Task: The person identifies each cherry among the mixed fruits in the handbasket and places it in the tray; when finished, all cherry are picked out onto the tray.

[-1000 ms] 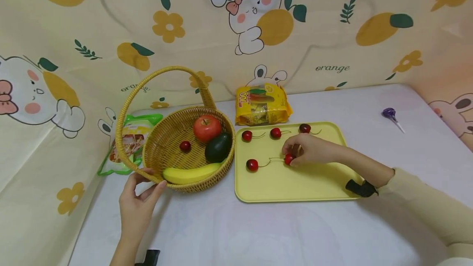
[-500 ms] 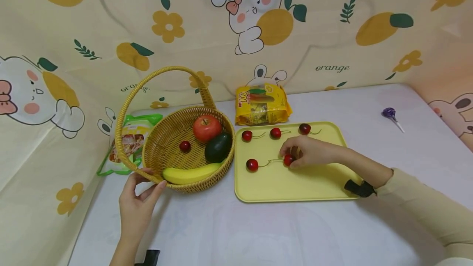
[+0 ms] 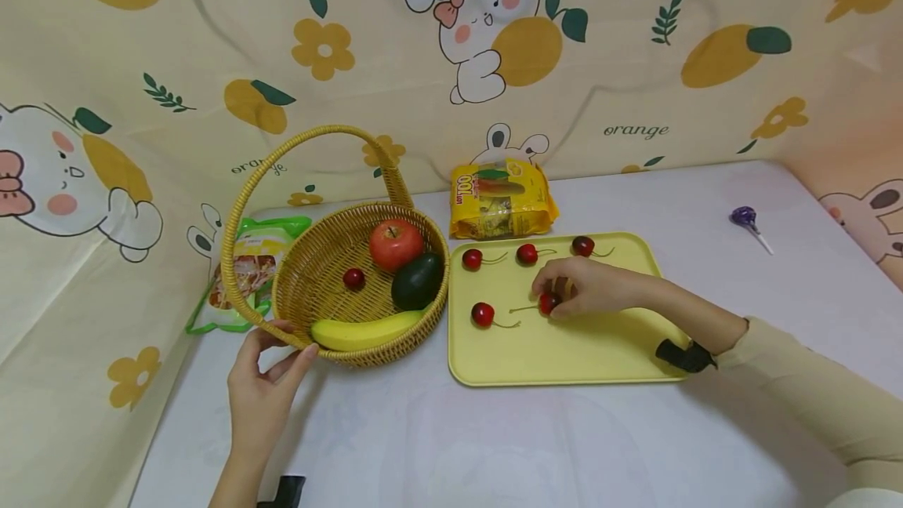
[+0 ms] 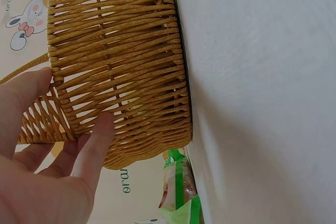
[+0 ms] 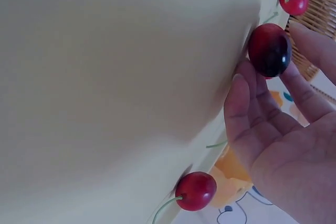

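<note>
My left hand (image 3: 262, 390) grips the near left rim of a wicker basket (image 3: 296, 288), thumb outside, at the foot of its arched handle. In the left wrist view, fingers (image 4: 100, 140) lie against the woven side. Inside the basket are a red apple (image 3: 397, 245), an avocado (image 3: 416, 281), a banana (image 3: 367, 331) and one cherry (image 3: 353, 279). My right hand (image 3: 592, 286) pinches a dark red cherry (image 5: 269, 50) low over the yellow tray (image 3: 564, 359), its stem pointing left. Beside it on the tray lies another stemmed cherry (image 3: 483, 314).
Three more cherries line the tray's far edge, among them a middle one (image 3: 526, 254). Behind the tray stands a yellow snack packet (image 3: 501, 201). A green-edged food bag (image 3: 247, 273) lies left of the basket, and a purple lollipop (image 3: 745, 218) at the far right.
My right hand has shifted slightly left with the cherry. The neighbouring cherry's stem has swung toward the near side. The left hand and basket stay put.
</note>
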### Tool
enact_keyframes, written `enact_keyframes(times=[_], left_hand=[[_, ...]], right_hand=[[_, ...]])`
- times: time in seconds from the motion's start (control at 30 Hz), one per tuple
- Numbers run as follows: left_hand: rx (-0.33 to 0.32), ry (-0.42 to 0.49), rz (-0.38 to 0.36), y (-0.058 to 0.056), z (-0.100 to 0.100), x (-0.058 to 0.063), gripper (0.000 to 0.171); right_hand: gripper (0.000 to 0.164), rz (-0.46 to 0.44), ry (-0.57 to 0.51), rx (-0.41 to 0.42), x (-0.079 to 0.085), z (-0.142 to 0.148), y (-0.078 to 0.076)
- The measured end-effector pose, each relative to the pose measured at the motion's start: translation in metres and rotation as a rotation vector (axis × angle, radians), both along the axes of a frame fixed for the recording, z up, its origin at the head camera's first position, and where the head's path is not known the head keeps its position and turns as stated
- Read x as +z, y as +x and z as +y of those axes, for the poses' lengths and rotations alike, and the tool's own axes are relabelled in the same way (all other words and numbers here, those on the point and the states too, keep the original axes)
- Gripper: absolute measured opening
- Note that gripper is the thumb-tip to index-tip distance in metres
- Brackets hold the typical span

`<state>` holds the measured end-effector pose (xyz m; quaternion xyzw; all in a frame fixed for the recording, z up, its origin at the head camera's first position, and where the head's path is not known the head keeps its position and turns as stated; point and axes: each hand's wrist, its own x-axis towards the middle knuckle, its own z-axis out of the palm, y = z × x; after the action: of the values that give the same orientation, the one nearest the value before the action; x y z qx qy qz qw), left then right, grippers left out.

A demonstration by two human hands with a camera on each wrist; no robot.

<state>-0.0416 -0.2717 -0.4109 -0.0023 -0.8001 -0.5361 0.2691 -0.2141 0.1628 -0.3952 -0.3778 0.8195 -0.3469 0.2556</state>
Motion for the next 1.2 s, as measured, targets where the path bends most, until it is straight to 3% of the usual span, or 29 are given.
enact_keyframes(times=[0.37, 0.57, 0.8, 1.0, 1.07, 1.2], left_hand=[[-0.005, 0.0, -0.011, 0.0, 0.001, 0.002, 0.046], [0.008, 0.005, -0.019, 0.001, 0.002, 0.002, 0.045], [0.009, 0.016, -0.018, 0.001, 0.002, 0.001, 0.045], [-0.005, 0.006, 0.001, 0.001, 0.0, 0.0, 0.046], [-0.008, 0.003, 0.011, 0.0, -0.001, 0.0, 0.046], [-0.02, -0.002, 0.024, 0.0, 0.0, 0.001, 0.047]], right_hand=[[0.026, 0.059, 0.02, 0.001, 0.004, -0.004, -0.006], [0.023, 0.128, -0.032, 0.015, 0.024, -0.029, -0.02], [0.016, 0.141, -0.207, 0.096, 0.065, -0.11, -0.041], [0.024, 0.162, -0.194, 0.314, 0.098, -0.207, -0.048], [0.025, 0.125, -0.198, 0.363, 0.104, -0.236, -0.052], [0.031, -0.002, -0.181, 0.355, 0.103, -0.278, -0.06]])
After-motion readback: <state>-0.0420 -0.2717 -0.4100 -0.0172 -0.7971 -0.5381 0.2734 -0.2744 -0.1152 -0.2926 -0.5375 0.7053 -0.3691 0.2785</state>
